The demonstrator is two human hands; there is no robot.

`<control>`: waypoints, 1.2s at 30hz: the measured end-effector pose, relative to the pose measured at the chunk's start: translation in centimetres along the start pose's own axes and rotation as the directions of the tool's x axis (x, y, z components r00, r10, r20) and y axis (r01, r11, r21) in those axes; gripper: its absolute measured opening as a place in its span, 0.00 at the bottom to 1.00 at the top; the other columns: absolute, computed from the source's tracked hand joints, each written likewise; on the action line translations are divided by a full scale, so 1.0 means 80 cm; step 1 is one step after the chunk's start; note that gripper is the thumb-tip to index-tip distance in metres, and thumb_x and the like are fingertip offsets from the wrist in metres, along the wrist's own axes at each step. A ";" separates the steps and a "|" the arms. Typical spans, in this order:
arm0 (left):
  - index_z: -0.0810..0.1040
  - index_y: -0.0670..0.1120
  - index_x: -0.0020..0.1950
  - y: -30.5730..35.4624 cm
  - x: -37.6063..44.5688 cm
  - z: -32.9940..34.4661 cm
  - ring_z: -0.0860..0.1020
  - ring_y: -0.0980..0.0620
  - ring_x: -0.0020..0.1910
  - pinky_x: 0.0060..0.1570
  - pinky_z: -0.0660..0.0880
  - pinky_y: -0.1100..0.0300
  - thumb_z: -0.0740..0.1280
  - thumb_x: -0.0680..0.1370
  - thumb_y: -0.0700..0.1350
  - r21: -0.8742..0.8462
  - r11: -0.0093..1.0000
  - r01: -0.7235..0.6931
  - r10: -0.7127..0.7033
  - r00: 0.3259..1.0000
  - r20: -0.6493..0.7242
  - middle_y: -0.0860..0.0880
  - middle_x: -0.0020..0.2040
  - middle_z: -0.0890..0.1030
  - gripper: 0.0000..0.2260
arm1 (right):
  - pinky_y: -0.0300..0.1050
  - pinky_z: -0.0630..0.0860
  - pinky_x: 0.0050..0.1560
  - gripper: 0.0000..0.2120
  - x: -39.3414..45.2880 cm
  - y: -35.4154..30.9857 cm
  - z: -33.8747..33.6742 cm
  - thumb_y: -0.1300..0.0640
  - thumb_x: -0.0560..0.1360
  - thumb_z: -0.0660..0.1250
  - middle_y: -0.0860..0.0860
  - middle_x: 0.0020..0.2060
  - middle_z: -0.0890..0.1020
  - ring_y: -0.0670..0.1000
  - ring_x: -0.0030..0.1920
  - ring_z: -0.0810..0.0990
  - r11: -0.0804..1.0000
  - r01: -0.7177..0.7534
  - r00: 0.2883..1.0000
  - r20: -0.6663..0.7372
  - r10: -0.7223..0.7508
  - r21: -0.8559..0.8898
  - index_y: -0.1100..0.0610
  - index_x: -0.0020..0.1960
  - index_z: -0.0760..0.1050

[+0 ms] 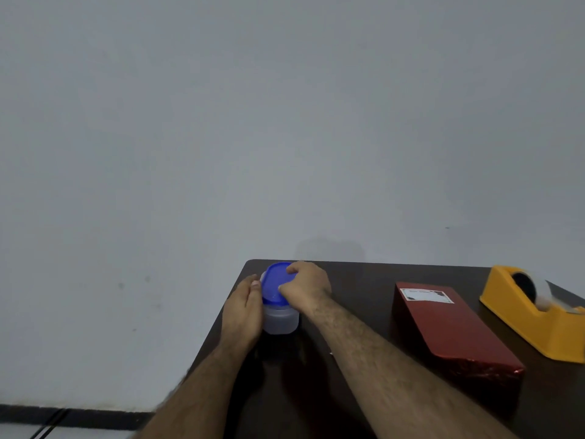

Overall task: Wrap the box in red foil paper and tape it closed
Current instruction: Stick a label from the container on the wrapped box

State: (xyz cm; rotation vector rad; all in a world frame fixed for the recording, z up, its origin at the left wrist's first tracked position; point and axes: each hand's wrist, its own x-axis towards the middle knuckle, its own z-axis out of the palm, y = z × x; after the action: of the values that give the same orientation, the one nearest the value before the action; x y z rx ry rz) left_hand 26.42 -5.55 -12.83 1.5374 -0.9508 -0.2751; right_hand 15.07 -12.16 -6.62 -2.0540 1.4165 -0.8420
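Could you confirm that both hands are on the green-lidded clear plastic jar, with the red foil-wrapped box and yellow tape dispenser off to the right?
Not quite: the head view shows the clear plastic jar has a blue lid, not green. Both hands, left and right, are on it; red foil-wrapped box and yellow tape dispenser sit right.

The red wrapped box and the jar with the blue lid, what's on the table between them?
In the head view, only the right forearm crosses that stretch between the jar and the box; otherwise bare dark table.
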 end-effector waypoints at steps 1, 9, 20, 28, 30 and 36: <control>0.77 0.44 0.76 0.002 0.000 0.000 0.75 0.54 0.64 0.68 0.70 0.57 0.58 0.89 0.48 0.012 1.000 0.000 0.000 1.000 0.003 0.49 0.71 0.80 0.18 | 0.43 0.82 0.55 0.18 0.003 0.002 0.000 0.62 0.72 0.72 0.48 0.61 0.83 0.50 0.58 0.83 1.000 -0.002 1.000 -0.003 0.002 -0.014 0.53 0.62 0.83; 0.82 0.48 0.70 0.008 -0.002 -0.006 0.83 0.57 0.56 0.57 0.81 0.57 0.68 0.75 0.51 -0.022 0.998 0.058 -0.056 0.995 0.082 0.55 0.59 0.85 0.23 | 0.48 0.83 0.46 0.20 0.015 0.005 -0.013 0.58 0.65 0.80 0.54 0.50 0.83 0.52 0.49 0.83 0.987 -0.123 0.986 0.130 0.109 0.107 0.58 0.54 0.80; 0.71 0.49 0.80 0.007 0.006 -0.004 0.75 0.51 0.70 0.70 0.76 0.48 0.65 0.66 0.49 -0.131 0.978 0.161 -0.121 0.955 0.270 0.52 0.75 0.73 0.40 | 0.50 0.84 0.54 0.12 0.032 0.024 0.000 0.55 0.78 0.69 0.54 0.53 0.82 0.54 0.52 0.83 0.933 -0.238 0.957 0.230 0.177 0.272 0.58 0.60 0.77; 0.67 0.50 0.81 0.013 0.012 0.001 0.80 0.48 0.65 0.59 0.80 0.54 0.68 0.68 0.48 -0.288 0.907 0.306 -0.176 0.899 0.401 0.48 0.70 0.77 0.39 | 0.56 0.83 0.55 0.13 0.034 0.045 0.025 0.65 0.80 0.61 0.62 0.56 0.86 0.61 0.56 0.86 0.666 -0.355 0.924 0.357 0.141 0.656 0.63 0.61 0.79; 0.69 0.50 0.79 0.013 0.016 0.005 0.81 0.50 0.64 0.58 0.80 0.56 0.66 0.81 0.50 -0.317 0.900 0.300 -0.186 0.920 0.344 0.47 0.72 0.77 0.26 | 0.58 0.82 0.59 0.15 0.034 0.049 0.028 0.67 0.80 0.61 0.63 0.58 0.85 0.63 0.60 0.85 0.579 -0.363 0.924 0.361 0.124 0.730 0.63 0.64 0.79; 0.65 0.50 0.83 0.008 0.025 0.006 0.80 0.47 0.65 0.62 0.83 0.48 0.66 0.79 0.37 -0.317 0.889 0.332 -0.217 0.912 0.348 0.48 0.75 0.74 0.32 | 0.53 0.84 0.47 0.16 0.033 0.062 0.041 0.68 0.74 0.62 0.64 0.57 0.85 0.60 0.50 0.84 0.390 -0.362 0.928 0.368 0.060 0.847 0.65 0.60 0.79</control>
State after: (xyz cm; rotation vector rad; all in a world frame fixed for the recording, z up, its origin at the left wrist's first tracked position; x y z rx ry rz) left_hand 27.14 -7.20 -11.67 1.2937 -0.8503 -0.8728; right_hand 15.02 -16.10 -11.77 -1.0197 0.7134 -0.8731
